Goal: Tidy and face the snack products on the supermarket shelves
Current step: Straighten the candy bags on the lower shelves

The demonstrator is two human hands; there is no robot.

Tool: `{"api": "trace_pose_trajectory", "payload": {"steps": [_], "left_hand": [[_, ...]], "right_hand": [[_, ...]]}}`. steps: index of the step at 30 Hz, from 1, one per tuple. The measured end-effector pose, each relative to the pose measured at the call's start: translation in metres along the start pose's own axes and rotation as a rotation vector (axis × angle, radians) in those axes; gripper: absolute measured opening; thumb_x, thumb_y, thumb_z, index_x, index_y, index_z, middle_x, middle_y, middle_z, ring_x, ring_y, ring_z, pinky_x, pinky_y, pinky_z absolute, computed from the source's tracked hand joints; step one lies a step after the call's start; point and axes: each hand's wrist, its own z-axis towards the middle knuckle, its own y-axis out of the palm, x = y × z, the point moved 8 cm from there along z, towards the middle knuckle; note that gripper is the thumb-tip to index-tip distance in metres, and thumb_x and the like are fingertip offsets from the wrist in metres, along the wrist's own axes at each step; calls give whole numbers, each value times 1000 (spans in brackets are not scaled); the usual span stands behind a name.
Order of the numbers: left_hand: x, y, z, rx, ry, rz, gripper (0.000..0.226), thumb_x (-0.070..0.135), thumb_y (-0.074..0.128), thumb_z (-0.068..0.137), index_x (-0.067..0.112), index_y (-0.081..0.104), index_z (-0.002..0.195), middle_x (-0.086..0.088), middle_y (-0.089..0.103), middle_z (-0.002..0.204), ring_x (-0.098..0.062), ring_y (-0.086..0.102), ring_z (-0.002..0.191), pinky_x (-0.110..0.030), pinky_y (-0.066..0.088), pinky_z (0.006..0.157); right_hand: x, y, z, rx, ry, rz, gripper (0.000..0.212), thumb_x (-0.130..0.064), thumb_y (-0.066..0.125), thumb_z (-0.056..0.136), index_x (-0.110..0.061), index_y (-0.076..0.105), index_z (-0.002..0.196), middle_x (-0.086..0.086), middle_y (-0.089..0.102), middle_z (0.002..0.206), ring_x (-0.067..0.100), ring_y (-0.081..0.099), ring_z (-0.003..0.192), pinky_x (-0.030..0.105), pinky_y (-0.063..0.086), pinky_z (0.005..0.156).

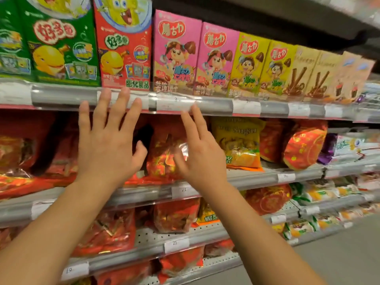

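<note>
My left hand (107,140) is raised with fingers spread straight, its fingertips in front of the upper shelf rail (205,106). It holds nothing. My right hand (200,153) is raised beside it with straight fingers, in front of a red snack bag (162,159) on the second shelf; whether it touches the bag is unclear. On the top shelf stand green boxes (59,42), a red box (123,46), pink boxes (176,52), yellow boxes (248,64) and beige stick-biscuit boxes (302,73), all facing front.
A yellow bag (238,140) and a round red bag (304,147) sit right of my hands. A dark gap (145,133) opens between the red bags. Lower shelves hold more red bags (115,233). The grey aisle floor (339,254) lies at the lower right.
</note>
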Motion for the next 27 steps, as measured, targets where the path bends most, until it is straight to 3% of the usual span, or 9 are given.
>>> {"api": "trace_pose_trajectory", "payload": {"steps": [2,4,6,8,10,15,20,23,27], "left_hand": [[-2,-1,-1,-1,4,1,83,39,50,81,16,30,159,-9,19,169,-37,14,155,-62,6,123],[-2,-1,-1,6,7,4,84,41,51,80,16,32,159,-9,20,169,-38,16,155,-62,7,123],[1,0,-1,5,10,4,85,42,51,80,16,32,158,-9,20,169,-38,15,155,-62,6,123],[3,2,-1,-9,-6,-14,84,43,50,81,14,32,158,-10,20,168,-38,13,155,-63,6,123],[6,0,-1,-28,-37,-41,84,45,50,81,13,33,156,-11,20,168,-37,10,156,-63,4,123],[23,-6,6,-110,-78,-79,87,50,47,81,11,30,157,-13,18,168,-39,6,156,-65,7,123],[56,-11,-42,17,11,-174,72,31,50,86,7,41,153,-14,30,164,-38,23,153,-62,15,123],[75,34,-97,-187,63,-184,72,38,41,88,8,43,153,-11,34,163,-35,31,150,-60,27,119],[59,91,-153,-484,47,-70,83,48,35,86,7,33,158,-13,18,169,-37,17,155,-63,30,115]], "right_hand": [[20,5,-31,3,22,15,69,-33,56,93,-17,34,157,7,27,167,25,51,132,37,56,92],[46,31,-72,-109,69,-31,70,-37,55,95,-16,32,158,8,35,162,26,39,145,43,44,111],[71,66,-109,-287,116,-128,75,-48,49,97,-21,22,161,6,29,165,29,27,153,50,36,117],[87,89,-132,-411,138,-175,80,-55,41,98,-25,8,164,3,10,171,27,6,158,53,27,122],[92,95,-137,-448,135,-170,83,-57,39,97,-28,0,164,2,0,172,24,-5,158,52,21,125],[89,97,-131,-484,164,-151,92,-59,41,90,-24,-2,164,6,1,172,28,-6,158,55,21,124],[93,99,-135,-498,149,-143,93,-55,43,89,-26,-5,163,4,-4,172,26,-9,158,55,19,124],[93,100,-136,-482,161,-116,94,-55,45,88,-27,-3,163,3,-4,172,26,-9,158,55,18,125],[96,90,-133,-510,147,0,88,-61,44,93,-35,-2,163,-5,-8,172,19,-12,157,49,15,127]]}}
